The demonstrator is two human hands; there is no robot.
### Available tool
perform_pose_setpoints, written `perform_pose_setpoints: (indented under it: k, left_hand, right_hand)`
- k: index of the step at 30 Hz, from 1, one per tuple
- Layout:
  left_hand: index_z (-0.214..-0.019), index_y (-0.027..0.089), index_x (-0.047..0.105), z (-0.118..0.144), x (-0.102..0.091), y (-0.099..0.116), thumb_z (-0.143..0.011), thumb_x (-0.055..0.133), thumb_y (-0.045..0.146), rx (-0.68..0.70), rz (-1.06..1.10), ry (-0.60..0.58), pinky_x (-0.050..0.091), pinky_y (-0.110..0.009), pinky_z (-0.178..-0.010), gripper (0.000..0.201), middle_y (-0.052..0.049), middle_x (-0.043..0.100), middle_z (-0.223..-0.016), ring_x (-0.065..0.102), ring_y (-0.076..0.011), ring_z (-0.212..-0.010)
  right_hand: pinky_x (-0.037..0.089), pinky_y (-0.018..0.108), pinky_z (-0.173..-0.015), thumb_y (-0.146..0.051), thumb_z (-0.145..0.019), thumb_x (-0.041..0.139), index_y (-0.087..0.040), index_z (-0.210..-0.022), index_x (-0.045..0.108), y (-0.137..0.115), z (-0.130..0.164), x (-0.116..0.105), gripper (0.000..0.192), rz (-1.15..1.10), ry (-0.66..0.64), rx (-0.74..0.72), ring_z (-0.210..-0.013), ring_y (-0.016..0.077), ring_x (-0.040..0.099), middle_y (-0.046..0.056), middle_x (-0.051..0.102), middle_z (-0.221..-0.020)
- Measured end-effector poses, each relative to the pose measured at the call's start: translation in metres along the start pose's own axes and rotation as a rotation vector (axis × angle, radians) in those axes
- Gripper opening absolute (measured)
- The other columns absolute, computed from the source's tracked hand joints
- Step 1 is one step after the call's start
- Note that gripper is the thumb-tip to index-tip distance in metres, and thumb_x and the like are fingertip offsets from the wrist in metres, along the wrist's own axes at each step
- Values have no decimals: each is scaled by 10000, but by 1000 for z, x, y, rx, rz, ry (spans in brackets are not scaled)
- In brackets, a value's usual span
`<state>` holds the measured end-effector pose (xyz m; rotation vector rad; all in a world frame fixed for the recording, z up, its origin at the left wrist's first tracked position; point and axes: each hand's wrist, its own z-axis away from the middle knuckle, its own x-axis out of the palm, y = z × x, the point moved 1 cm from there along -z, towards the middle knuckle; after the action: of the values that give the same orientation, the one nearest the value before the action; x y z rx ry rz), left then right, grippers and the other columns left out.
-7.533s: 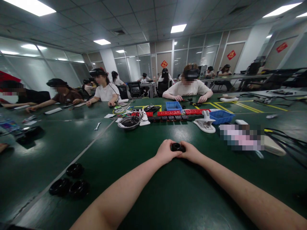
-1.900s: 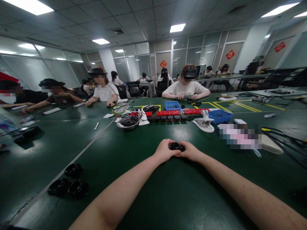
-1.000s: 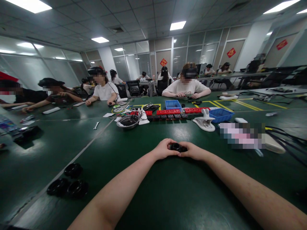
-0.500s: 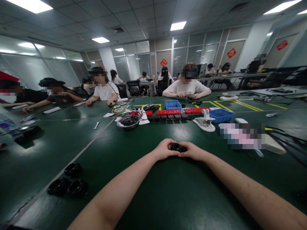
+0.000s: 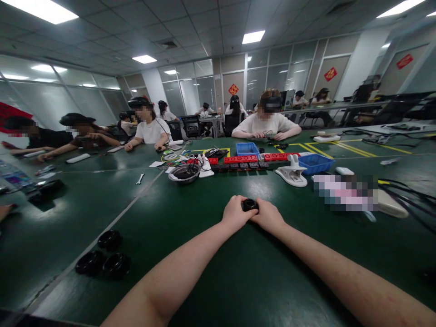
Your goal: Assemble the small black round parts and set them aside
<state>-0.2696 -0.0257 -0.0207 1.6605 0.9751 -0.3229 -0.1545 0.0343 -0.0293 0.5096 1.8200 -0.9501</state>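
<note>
Both of my hands meet out in front of me on the green table, holding a small black ring-shaped part between them. My left hand grips its left side and my right hand grips its right side. The part stands just above the table surface, and its underside is hidden by my fingers. Three more black ring parts lie on the table at my near left, well away from both hands.
Beyond my hands are a metal bowl, rows of red and black blocks, two blue bins, a white clamp-like tool and a small wrench. Black cables trail at right. Several people sit working across the table.
My hands have drawn slightly closer together and lifted the black part a little; it now stands more upright between my fingers. The view has shifted a little.
</note>
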Motion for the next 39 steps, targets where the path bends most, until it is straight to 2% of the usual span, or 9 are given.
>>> perform_pose_setpoints:
  k: [2, 4, 7, 10, 12, 19, 31, 39]
  left_hand:
    - [-847, 162, 529, -1, -4, -2, -552, 630, 407, 47, 22, -46, 379, -256, -650, 397, -29, 488, -809, 470, -149, -746]
    - [-845, 161, 533, -3, -8, -3, -552, 631, 406, 100, 59, -123, 379, -237, -616, 394, -22, 484, -800, 465, -136, -718]
    - [-860, 156, 537, -5, -12, -5, -543, 637, 413, 141, 112, -229, 373, -213, -568, 420, -18, 478, -804, 451, -111, -664]
    - [-888, 154, 535, -7, -13, -6, -532, 641, 423, 144, 136, -286, 365, -204, -542, 459, -21, 479, -816, 433, -96, -627]
    - [-898, 155, 536, -8, -12, -7, -531, 638, 431, 146, 144, -302, 360, -203, -534, 470, -22, 479, -814, 426, -93, -619]
    - [-906, 156, 539, -10, -11, -10, -525, 640, 431, 154, 156, -314, 349, -202, -523, 481, -22, 477, -806, 416, -89, -609]
    - [-913, 158, 535, -10, -9, -11, -521, 647, 423, 137, 180, -333, 353, -203, -522, 486, -26, 478, -821, 425, -88, -611]
    - [-892, 155, 536, -7, -8, -8, -521, 650, 416, 116, 156, -275, 363, -208, -540, 468, -31, 490, -832, 448, -105, -647]
  right_hand:
    - [308, 253, -555, -343, -615, 556, -145, -791, 503, 1, 0, -3, 270, -38, -21, -58, -688, 186, 495, 70, 547, -737]
    - [339, 266, -617, -369, -589, 589, -152, -900, 506, 5, -1, -7, 388, -152, -80, -176, -766, 198, 498, 68, 554, -833]
    - [363, 283, -683, -336, -589, 603, -166, -980, 508, 14, -5, -15, 437, -361, -259, -345, -818, 194, 498, 49, 554, -910]
    - [384, 277, -683, -273, -625, 576, -151, -984, 519, 20, -7, -20, 383, -530, -433, -382, -801, 177, 510, 37, 563, -905]
    - [388, 274, -692, -249, -632, 570, -146, -1003, 510, 21, -8, -22, 390, -595, -476, -379, -807, 172, 510, 35, 562, -922]
    - [383, 279, -721, -237, -632, 569, -138, -986, 520, 18, -8, -28, 371, -606, -533, -342, -823, 170, 501, 36, 558, -929]
    - [386, 276, -707, -253, -625, 572, -138, -966, 519, 18, -8, -25, 365, -631, -533, -318, -805, 165, 502, 33, 558, -898]
    - [372, 237, -584, -282, -579, 602, -138, -859, 516, 21, -8, -19, 327, -577, -434, -216, -680, 137, 487, 6, 542, -748]
